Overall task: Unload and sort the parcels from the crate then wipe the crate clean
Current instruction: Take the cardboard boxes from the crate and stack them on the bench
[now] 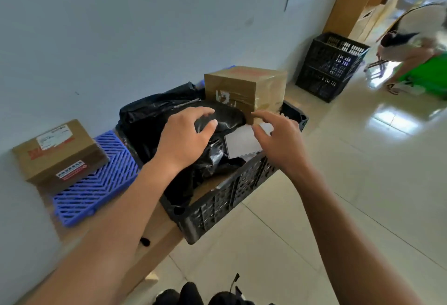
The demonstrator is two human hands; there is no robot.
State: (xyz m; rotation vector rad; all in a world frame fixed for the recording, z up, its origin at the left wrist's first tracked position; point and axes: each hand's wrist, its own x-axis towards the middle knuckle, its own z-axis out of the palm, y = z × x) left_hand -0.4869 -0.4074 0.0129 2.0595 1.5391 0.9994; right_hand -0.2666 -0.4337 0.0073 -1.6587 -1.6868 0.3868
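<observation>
- Left hand (186,139): lies palm-down on a rounded black plastic parcel (225,117) at the top of the load; fingers and thumb curve round the parcel's near end, gripping it.
- Right hand (278,135): hovers just right of the same parcel, over a white flat parcel (242,143); fingers spread and loosely bent, holding nothing; whether the fingertips touch the carton behind cannot be told.
- Black crate (225,203): a perforated plastic crate sitting on a wooden bench (157,239), its near corner jutting past the bench edge over the tiled floor (362,183). It is heaped with black bags; a taped brown carton (244,87) stands at its far end, rising above the rim.
- Sorted side: left of the crate, a blue slatted pallet (96,179) lies on the bench against the wall (121,26), with a labelled brown box (58,152) on its far-left part; the pallet's near part is bare.
- Open room: the wall closes the left side; open floor lies to the right of the bench.
- Arm pose: both forearms reach forward from the lower edge of view, converging over the crate.
- Background: stacked black crates (331,65) stand by the wall farther on; another person (408,50) bends over near a green object (428,75).
</observation>
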